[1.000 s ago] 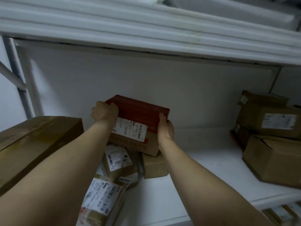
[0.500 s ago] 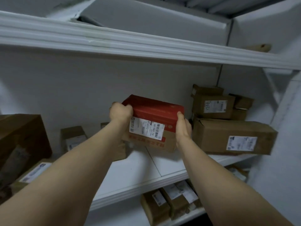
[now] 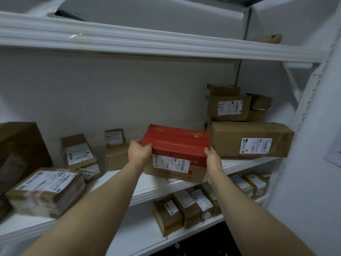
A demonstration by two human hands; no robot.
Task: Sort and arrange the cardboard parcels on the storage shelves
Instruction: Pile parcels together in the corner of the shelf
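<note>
Both hands hold one red parcel [image 3: 176,145] in front of the middle shelf [image 3: 160,190]. The left hand [image 3: 139,152] grips its near left corner, fingers curled over the top edge. The right hand [image 3: 214,159] clasps the right end, thumb up on the top edge; its other fingers are hidden behind the parcel. The parcel has a red top, a brown lower half and a white label on its near face. It sits tilted over the near edge of the shelf, and I cannot tell whether its underside touches the board yet.

The step in hand looks like setting this parcel into the open stretch of shelf between the small upright box [image 3: 115,150] on the left and the long brown box [image 3: 249,140] on the right, which it already sits just beside.

The next move probably calls for levelling the parcel, lowering it flat and sliding it far towards the back wall. Its right end should run alongside the long brown box without nudging the stack [image 3: 228,108] on top, and the label should stay facing near. Only then should both hands let go.
</note>
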